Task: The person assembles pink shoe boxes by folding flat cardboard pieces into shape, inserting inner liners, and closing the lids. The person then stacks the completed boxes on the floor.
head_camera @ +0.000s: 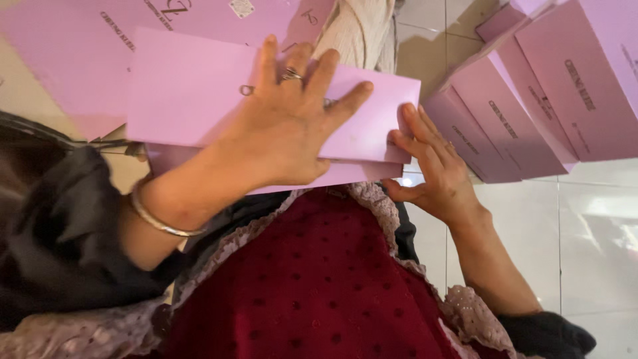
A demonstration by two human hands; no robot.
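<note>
A flat pink cardboard box [193, 93] lies across my lap, just above my dark red dotted apron [319, 279]. My left hand [292, 119], with a ring and a silver bangle, presses flat on its top face, fingers spread. My right hand [432, 166] grips the box's right end, fingers on the end face and thumb under the lower edge. A second pink layer [345, 174] shows beneath the top panel.
A large flat pink sheet [73, 46] lies behind the box at upper left. Several folded pink boxes [525, 100] lean stacked at the upper right on a white tiled floor [591, 226]. A cream knitted cloth [362, 30] shows at top centre.
</note>
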